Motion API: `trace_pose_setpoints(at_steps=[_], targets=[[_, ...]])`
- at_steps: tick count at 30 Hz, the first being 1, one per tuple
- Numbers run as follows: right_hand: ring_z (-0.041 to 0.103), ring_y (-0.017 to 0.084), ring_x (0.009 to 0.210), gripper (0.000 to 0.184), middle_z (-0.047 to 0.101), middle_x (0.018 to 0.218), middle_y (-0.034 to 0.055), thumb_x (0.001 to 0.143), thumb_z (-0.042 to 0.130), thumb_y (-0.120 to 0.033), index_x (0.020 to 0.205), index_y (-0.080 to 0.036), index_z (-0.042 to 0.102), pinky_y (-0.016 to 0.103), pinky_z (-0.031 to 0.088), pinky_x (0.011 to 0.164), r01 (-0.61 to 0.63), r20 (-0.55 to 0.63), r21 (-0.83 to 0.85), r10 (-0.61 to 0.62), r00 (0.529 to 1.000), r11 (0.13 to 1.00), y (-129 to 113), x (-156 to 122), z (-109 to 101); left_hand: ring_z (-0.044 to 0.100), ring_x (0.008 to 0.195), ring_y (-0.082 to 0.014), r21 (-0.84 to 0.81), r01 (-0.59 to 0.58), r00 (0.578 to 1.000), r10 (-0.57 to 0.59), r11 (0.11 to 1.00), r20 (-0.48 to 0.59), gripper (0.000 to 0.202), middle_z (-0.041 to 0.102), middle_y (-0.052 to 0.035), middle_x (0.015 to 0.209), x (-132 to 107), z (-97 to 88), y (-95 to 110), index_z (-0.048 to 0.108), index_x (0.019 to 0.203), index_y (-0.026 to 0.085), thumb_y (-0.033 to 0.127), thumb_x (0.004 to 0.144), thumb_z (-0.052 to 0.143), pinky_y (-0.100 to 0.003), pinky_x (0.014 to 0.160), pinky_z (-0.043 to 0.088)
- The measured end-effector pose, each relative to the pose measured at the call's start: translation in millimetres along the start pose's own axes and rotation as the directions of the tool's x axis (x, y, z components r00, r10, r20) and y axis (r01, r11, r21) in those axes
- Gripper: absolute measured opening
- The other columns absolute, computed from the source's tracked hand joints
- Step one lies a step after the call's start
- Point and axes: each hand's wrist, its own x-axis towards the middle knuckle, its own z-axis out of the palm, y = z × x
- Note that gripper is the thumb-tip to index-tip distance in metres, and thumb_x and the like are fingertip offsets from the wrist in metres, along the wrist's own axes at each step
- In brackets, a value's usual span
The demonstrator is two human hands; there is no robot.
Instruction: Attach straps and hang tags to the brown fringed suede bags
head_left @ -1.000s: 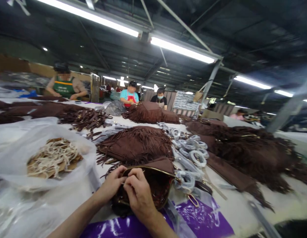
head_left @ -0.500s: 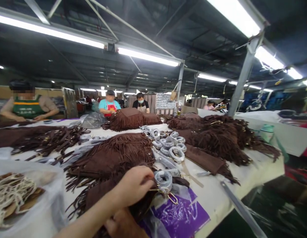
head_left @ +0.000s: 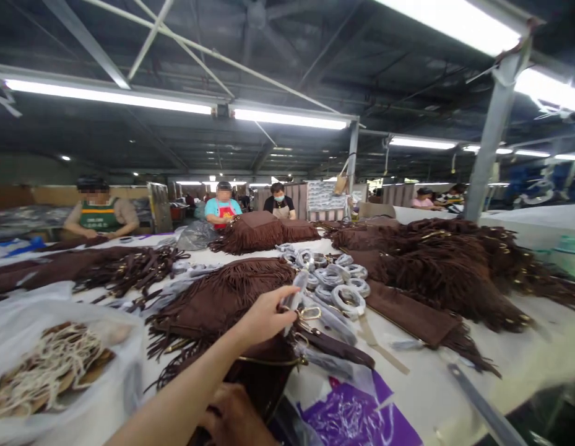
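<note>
Head view: the left hand pinches a plastic-wrapped strap rising toward one o'clock; the right hand at six o'clock clasps the brown bag.

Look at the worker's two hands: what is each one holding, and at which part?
The left hand pinches a plastic-wrapped strap near its gold clasp. The right hand grips the brown bag at its lower edge, mostly out of view.
</note>
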Motion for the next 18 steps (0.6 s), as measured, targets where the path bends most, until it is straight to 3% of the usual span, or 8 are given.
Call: trace_pose_setpoints(at_steps=[2,4,7,9,11,13,16,18], targets=[[0.063,0.014,0.076,0.016,0.065,0.072,-0.0054,0.081,0.065,-0.009,0.069,-0.020,0.064,0.022,0.043,0.072,-0.036,-0.005,0.047,0.037,0.999,0.998,0.5,-0.3,1.6,0.055,0.064,-0.0125,0.100,0.028,0.996,-0.020,0.995,-0.083,0.052,0.066,0.0023,0.079,-25.0,-39.0,5.7,0.057,0.128,0.018,0.017,0.077,0.050,-0.022,0.064,0.043],[0.059,0.012,0.072,0.018,0.059,0.066,-0.0065,0.077,0.062,-0.006,0.066,-0.020,0.061,0.020,0.039,0.069,-0.050,0.001,0.085,0.050,0.999,0.995,1.6,-2.2,0.2,0.055,0.065,-0.0128,0.234,0.085,0.982,-0.041,0.969,-0.186,0.053,0.065,0.0022,0.077,-56.4,-68.1,7.4,0.055,0.130,0.019,0.016,0.078,0.048,-0.022,0.066,0.042],[0.054,0.014,0.075,0.012,0.056,0.071,-0.0045,0.080,0.056,-0.014,0.070,-0.020,0.057,0.021,0.038,0.071,-0.018,0.014,0.112,0.016,1.000,0.994,2.8,-5.0,-4.1,0.061,0.081,-0.0187,0.466,0.236,0.959,-0.128,0.853,-0.252,0.063,0.069,-0.0030,0.091,-108.7,-90.5,-7.5,0.048,0.137,0.020,0.014,0.074,0.050,-0.026,0.076,0.045],[0.051,0.015,0.075,0.012,0.054,0.071,-0.0036,0.083,0.054,-0.021,0.071,-0.021,0.054,0.022,0.037,0.071,-0.024,0.038,0.130,0.019,0.999,0.991,3.1,-5.7,-6.0,0.062,0.087,-0.0224,0.588,0.328,0.944,-0.274,0.739,-0.181,0.063,0.070,-0.0051,0.095,-141.6,-95.4,-26.3,0.050,0.134,0.021,0.014,0.071,0.052,-0.028,0.077,0.046],[0.048,0.015,0.072,0.015,0.050,0.069,-0.0035,0.085,0.051,-0.026,0.071,-0.021,0.051,0.023,0.036,0.069,-0.052,0.076,0.161,0.040,0.996,0.986,3.4,-5.6,-6.2,0.063,0.089,-0.0236,0.647,0.345,0.908,-0.416,0.680,-0.046,0.053,0.071,-0.0045,0.094,-166.3,-96.9,-44.1,0.059,0.123,0.024,0.017,0.070,0.055,-0.028,0.077,0.046],[0.046,0.015,0.070,0.017,0.048,0.069,-0.0034,0.086,0.048,-0.029,0.071,-0.021,0.049,0.024,0.036,0.067,-0.080,0.097,0.195,0.062,0.993,0.978,4.1,-5.2,-5.2,0.064,0.088,-0.0226,0.641,0.369,0.878,-0.478,0.673,-0.004,0.034,0.071,-0.0038,0.091,-177.4,-97.4,-56.1,0.066,0.107,0.023,0.021,0.076,0.054,-0.027,0.077,0.046],[0.046,0.016,0.070,0.020,0.048,0.069,-0.0028,0.088,0.048,-0.034,0.072,-0.021,0.049,0.024,0.037,0.067,-0.105,0.090,0.239,0.085,0.992,0.965,4.4,-5.3,-3.8,0.063,0.090,-0.0219,0.617,0.461,0.876,-0.440,0.638,-0.198,0.028,0.069,-0.0067,0.092,-168.3,-95.7,-66.6,0.069,0.092,0.019,0.026,0.089,0.042,-0.029,0.081,0.045],[0.047,0.016,0.070,0.021,0.049,0.069,-0.0026,0.088,0.049,-0.036,0.072,-0.022,0.050,0.025,0.038,0.068,-0.116,0.087,0.266,0.096,0.992,0.957,3.2,-5.9,-4.0,0.061,0.097,-0.0237,0.627,0.495,0.864,-0.418,0.602,-0.280,0.026,0.068,-0.0096,0.099,-152.7,-91.4,-75.9,0.068,0.093,0.017,0.028,0.091,0.045,-0.032,0.086,0.043]])
